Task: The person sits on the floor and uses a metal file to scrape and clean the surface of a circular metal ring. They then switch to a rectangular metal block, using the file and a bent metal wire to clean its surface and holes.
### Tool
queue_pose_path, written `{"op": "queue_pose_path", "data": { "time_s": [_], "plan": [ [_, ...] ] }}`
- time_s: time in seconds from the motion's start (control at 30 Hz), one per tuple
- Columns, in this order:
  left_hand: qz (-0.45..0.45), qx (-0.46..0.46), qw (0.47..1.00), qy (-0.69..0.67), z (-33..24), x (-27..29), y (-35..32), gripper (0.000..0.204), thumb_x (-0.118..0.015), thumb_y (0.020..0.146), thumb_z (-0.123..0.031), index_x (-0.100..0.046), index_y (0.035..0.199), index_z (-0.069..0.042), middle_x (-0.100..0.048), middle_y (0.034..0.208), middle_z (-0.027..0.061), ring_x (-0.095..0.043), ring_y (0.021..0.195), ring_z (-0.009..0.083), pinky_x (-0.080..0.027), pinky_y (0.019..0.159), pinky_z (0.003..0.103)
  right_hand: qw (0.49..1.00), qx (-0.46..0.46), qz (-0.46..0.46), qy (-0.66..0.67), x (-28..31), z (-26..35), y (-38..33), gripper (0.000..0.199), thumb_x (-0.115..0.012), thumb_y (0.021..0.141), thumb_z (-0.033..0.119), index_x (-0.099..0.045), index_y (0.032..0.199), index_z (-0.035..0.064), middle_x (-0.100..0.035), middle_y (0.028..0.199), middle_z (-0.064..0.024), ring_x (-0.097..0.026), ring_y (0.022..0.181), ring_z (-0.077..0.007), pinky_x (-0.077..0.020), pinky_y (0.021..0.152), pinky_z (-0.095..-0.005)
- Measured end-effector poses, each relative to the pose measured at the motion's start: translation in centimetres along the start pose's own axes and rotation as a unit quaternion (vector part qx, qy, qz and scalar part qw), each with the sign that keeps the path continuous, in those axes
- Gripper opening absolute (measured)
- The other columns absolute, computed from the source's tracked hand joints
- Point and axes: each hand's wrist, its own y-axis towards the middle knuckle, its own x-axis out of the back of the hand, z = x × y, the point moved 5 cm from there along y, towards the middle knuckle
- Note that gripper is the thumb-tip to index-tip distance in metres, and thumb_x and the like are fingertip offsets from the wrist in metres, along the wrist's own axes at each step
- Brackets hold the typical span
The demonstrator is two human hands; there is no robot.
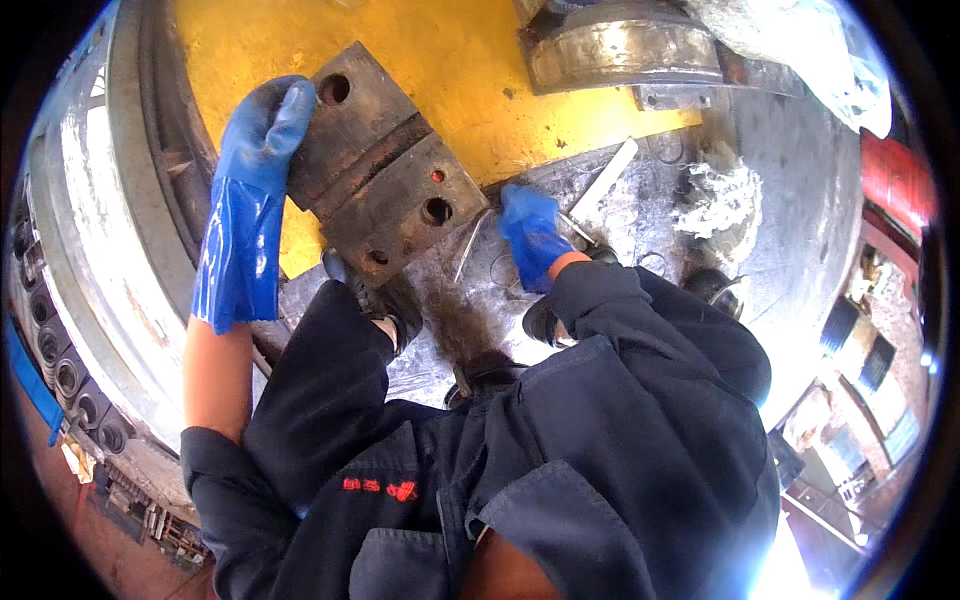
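A heavy, dark, greasy metal block (385, 165) is tilted up in front of me. It has a groove across its middle and several round holes, one with red inside. My left hand (270, 125), in a long blue rubber glove, grips the block's upper left edge. My right hand (533, 228), gloved the same way, is closed just beyond the block's lower right corner. What it holds, if anything, is hidden. A thin metal strip (468, 246) shows between that hand and the block. Beside the hand lies a white stick-like piece (604, 180) on the grey metal surface.
A yellow sheet (470, 75) lies under and behind the block. A curved metal part (625, 50) and clear plastic wrapping (800, 45) are at the far right. White residue (720, 205) marks the grey surface (790, 240). A round metal rim (100, 230) rises on the left.
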Motion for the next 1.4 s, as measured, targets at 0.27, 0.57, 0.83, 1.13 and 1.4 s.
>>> {"op": "queue_pose_path", "data": {
  "time_s": [0.27,0.57,0.83,1.13,1.4],
  "plan": [
    [0.018,0.012,0.999,-0.049,-0.1,-1.3,0.4,0.058,-0.061,0.097,-0.045,-0.062,0.125,0.005,-0.067,0.114,0.0104,-0.061,0.105,0.0186,-0.045,0.097,0.031,0.993,0.029,0.099,-0.052,1.2,-0.9,-0.2,0.036,-0.071,0.074,0.027,-0.065,0.106,0.0122,-0.070,0.109,-0.0146,-0.068,0.104,-0.0363,-0.0531,0.085,-0.0497],
    [-0.015,0.032,0.997,-0.062,-0.2,-0.5,-0.3,0.067,-0.065,0.093,-0.052,-0.061,0.127,0.004,-0.067,0.117,0.0191,-0.062,0.111,0.0258,-0.045,0.100,0.037,0.985,0.155,-0.042,-0.061,0.8,0.6,-3.1,0.026,-0.068,0.079,0.029,-0.068,0.099,0.0125,-0.072,0.096,-0.0149,-0.070,0.089,-0.0370,-0.0547,0.073,-0.0498],
    [0.008,0.004,0.998,-0.065,0.0,-1.0,0.3,0.055,-0.063,0.097,-0.044,-0.062,0.125,0.003,-0.066,0.115,0.0101,-0.061,0.105,0.0186,-0.046,0.096,0.032,0.865,0.452,-0.122,-0.177,-9.0,6.9,-2.6,0.017,-0.060,0.083,0.018,-0.073,0.091,0.0113,-0.072,0.089,-0.0124,-0.070,0.079,-0.0341,-0.0553,0.070,-0.0475],
    [0.007,0.017,0.999,-0.029,0.8,-0.3,0.4,0.053,-0.061,0.098,-0.044,-0.064,0.122,0.002,-0.067,0.110,0.0087,-0.061,0.102,0.0165,-0.047,0.093,0.030,0.853,0.492,0.011,-0.177,-12.4,7.5,-3.9,0.011,-0.067,0.074,0.018,-0.072,0.065,0.0144,-0.067,0.064,-0.0014,-0.066,0.064,-0.0281,-0.0519,0.060,-0.0427],
    [0.007,0.004,0.998,-0.062,-1.0,-1.9,1.2,0.055,-0.062,0.097,-0.045,-0.064,0.122,0.003,-0.067,0.111,0.0082,-0.061,0.101,0.0165,-0.047,0.092,0.031,0.870,0.417,0.072,-0.253,-17.6,-1.5,0.8,0.020,-0.068,0.074,0.018,-0.060,0.057,0.0148,-0.057,0.057,-0.0064,-0.062,0.057,-0.0279,-0.0441,0.050,-0.0446]
  ]
}}
